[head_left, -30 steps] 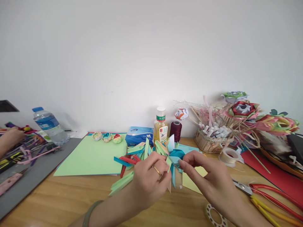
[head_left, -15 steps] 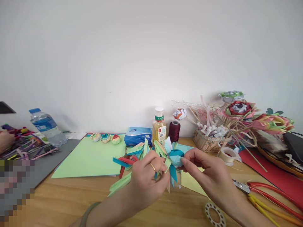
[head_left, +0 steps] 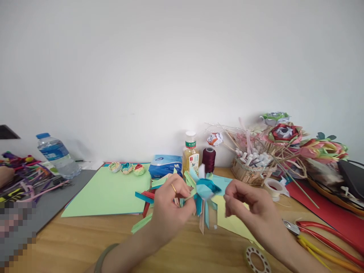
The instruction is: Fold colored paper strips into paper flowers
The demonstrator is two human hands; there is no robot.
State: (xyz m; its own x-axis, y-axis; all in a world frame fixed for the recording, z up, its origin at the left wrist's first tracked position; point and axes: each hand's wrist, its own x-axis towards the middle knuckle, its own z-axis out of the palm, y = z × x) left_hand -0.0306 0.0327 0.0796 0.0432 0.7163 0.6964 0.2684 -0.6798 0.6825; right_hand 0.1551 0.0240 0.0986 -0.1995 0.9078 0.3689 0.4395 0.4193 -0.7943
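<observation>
A folded paper flower [head_left: 205, 187] with light and dark blue petals hangs over the middle of the table. My left hand [head_left: 173, 199] pinches it from the left, with a pale green paper piece at the fingertips. My right hand [head_left: 248, 206] is just right of the petals, apart from them, fingers curled to the thumb; nothing shows in it. Below and behind the flower lie folded paper strips [head_left: 145, 197] in green, blue and red, partly hidden by my left hand.
Green paper sheets [head_left: 108, 193] bear several small paper flowers [head_left: 126, 168]. Behind stand a tissue pack [head_left: 165, 166], a drink bottle [head_left: 191, 153] and a thread spool [head_left: 209, 160]. Rightward are a basket [head_left: 250, 172], tape [head_left: 275, 189] and pliers [head_left: 318, 235]. Another person's hand [head_left: 6, 176] shows far left.
My right hand has let go of the petals and moved slightly right. The flower has tilted and shifted a little left, still in my left hand.
</observation>
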